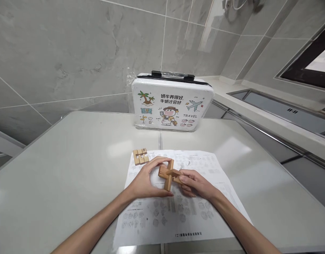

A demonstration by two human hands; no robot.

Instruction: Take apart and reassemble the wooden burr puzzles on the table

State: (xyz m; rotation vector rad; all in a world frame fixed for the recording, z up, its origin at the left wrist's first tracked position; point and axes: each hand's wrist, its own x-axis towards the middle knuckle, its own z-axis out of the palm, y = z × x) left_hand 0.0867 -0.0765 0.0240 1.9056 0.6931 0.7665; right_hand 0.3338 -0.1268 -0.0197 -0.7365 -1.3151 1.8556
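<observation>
Several notched wooden puzzle pieces (168, 177) are joined in a cross shape, held between my two hands above a printed sheet. My left hand (145, 179) grips the upright piece, thumb at its lower end and fingers at its upper end. My right hand (195, 183) pinches the pieces that stick out to the right; its fingers partly hide them. Past my left hand, more notched wooden pieces (141, 156) lie together at the sheet's upper left corner, one marked with a 3. The instruction sheet (173, 225) carries small printed diagrams and lies upside down to me.
A white travel case (173, 102) with cartoon prints, a black handle and clear plastic wrap stands at the table's back, near the grey tiled wall. The pale table (72, 169) has a seam down its middle. On the right runs a counter with a sink (278, 109).
</observation>
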